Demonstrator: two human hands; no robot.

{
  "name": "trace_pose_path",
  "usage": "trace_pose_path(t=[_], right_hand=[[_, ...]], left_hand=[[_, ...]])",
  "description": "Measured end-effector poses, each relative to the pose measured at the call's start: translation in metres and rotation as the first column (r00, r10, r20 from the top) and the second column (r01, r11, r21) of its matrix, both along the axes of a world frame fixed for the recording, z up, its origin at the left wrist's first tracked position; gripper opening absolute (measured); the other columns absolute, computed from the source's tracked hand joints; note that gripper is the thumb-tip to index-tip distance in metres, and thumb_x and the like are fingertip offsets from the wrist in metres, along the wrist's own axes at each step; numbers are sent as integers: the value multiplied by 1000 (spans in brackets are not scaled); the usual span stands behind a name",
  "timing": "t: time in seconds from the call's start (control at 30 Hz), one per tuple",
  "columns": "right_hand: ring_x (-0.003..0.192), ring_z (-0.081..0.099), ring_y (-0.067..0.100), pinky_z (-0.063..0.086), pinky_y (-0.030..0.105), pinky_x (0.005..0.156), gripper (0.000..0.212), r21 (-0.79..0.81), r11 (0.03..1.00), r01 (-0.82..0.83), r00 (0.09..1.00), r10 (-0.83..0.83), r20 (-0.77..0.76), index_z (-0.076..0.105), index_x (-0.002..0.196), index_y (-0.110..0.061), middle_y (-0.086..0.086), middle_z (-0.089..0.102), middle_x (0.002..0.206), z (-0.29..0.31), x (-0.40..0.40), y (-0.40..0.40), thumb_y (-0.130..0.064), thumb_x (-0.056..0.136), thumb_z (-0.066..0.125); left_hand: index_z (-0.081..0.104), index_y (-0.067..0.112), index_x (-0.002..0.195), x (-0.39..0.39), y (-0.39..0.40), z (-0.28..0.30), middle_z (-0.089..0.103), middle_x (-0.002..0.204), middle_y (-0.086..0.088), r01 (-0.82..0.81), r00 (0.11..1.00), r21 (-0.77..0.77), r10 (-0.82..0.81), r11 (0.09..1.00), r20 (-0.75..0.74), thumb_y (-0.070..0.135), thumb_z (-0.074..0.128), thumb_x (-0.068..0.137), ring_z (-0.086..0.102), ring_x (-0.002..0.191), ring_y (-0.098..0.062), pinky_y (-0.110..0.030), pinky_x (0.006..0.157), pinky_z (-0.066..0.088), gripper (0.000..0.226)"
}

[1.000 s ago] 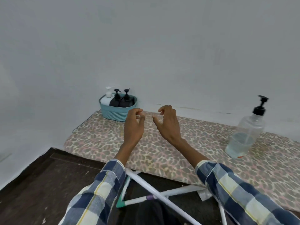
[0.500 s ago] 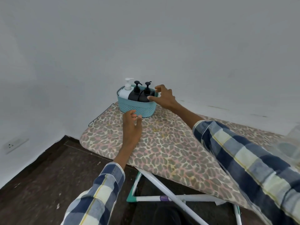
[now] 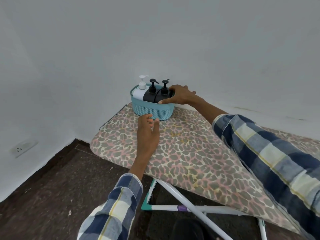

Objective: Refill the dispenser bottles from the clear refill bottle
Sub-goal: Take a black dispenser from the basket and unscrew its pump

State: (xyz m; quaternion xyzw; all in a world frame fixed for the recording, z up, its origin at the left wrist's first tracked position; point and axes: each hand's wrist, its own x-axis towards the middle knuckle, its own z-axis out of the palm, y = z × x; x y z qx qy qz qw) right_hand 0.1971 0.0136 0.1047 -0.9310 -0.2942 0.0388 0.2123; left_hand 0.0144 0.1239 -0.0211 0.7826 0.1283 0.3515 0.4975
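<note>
Dispenser bottles, one white [image 3: 139, 93] and two black [image 3: 150, 95], stand in the teal basket [image 3: 152, 110] at the ironing board's [image 3: 190, 153] far end. The rightmost black bottle [image 3: 163, 96] is gripped by the right hand [image 3: 180, 97], while the left hand [image 3: 148, 132] is held loosely spread just before the basket. The bottle is best lifted straight up, the basket being steadied.

Teal woven plastic basket [image 3: 152, 110]: far left end of leopard-print ironing board [image 3: 190, 153], against wall. Inside, left to right: white pump bottle [image 3: 139, 93], two black pump bottles [image 3: 150, 96], right one [image 3: 163, 96].
</note>
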Motion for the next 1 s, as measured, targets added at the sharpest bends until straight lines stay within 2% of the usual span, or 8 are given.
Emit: trace_pose_path(t=[0.17, 0.3, 0.4, 0.5, 0.67, 0.83, 0.9, 1.0], right_hand=[[131, 53, 29, 45, 44, 110, 98, -171, 985, -21, 997, 9, -72, 50, 148, -16, 5, 55, 145, 17, 5, 13, -73, 74, 81], [133, 54, 35, 45, 52, 113, 100, -159, 987, -2, 998, -7, -62, 59, 142, -6, 14, 61, 144, 20, 8, 16, -67, 69, 88], [130, 55, 38, 44, 56, 111, 94, -99, 995, -1, 998, -5, -66, 66, 132, -1, 19, 65, 135, 22, 8, 8, -63, 66, 92], [129, 49, 30, 40, 58, 111, 86, -8, 999, 32, 998, -33, -61, 71, 116, -15, 5, 66, 120, 31, 2, 0, -73, 55, 91], [129, 44, 22, 34, 54, 105, 88, 218, 975, 34, 996, -51, 72, 68, 123, -22, -6, 62, 115, 64, -19, -20, -76, 56, 86], [115, 55, 21, 49, 51, 99, 90, 390, 921, 10, 987, -71, 142, 64, 125, -16, -1, 67, 117, 87, -48, -50, -74, 59, 83], [109, 61, 22, 54, 44, 92, 83, 456, 890, -3, 987, -71, 144, 64, 123, -16, 1, 68, 117, 88, -60, -68, -69, 63, 84], [108, 65, 19, 51, 28, 85, 61, 507, 861, -29, 990, -47, 136, 61, 116, -30, -5, 67, 113, 77, -80, -98, -62, 70, 87]], left_hand=[[52, 20, 132, -1, -1, 0, 61, 121, 0, -8, 1000, 6, 8, 1000, -4, 39, 57, 108, 62, 104, -11, -24, 87, 51, 32], [54, 20, 132, -2, -2, 2, 62, 120, 1, -18, 1000, 2, 18, 1000, 2, 38, 57, 107, 62, 103, -12, -25, 88, 52, 31], [54, 21, 131, -3, -2, 2, 62, 120, 2, -21, 1000, 1, 21, 1000, -4, 38, 58, 107, 62, 102, -10, -24, 87, 52, 30], [54, 21, 130, -3, -2, 3, 61, 118, 3, -25, 1000, 4, 25, 1000, -8, 39, 58, 107, 62, 100, -8, -19, 83, 49, 29], [56, 19, 129, -2, -3, 3, 62, 116, 5, -23, 999, -1, 23, 1000, -31, 40, 58, 107, 62, 98, -5, -14, 80, 48, 30], [57, 20, 125, -2, -4, 4, 64, 112, 5, -33, 997, 22, 35, 999, -75, 41, 58, 106, 61, 95, -2, -12, 77, 44, 29], [57, 20, 123, -3, -4, 4, 64, 110, 5, -29, 996, 40, 32, 999, -86, 42, 59, 106, 62, 95, -4, -13, 77, 44, 28], [59, 19, 120, -4, -5, 7, 64, 109, 3, -8, 996, 78, 15, 997, -90, 41, 59, 106, 62, 95, -7, -18, 79, 47, 26]])
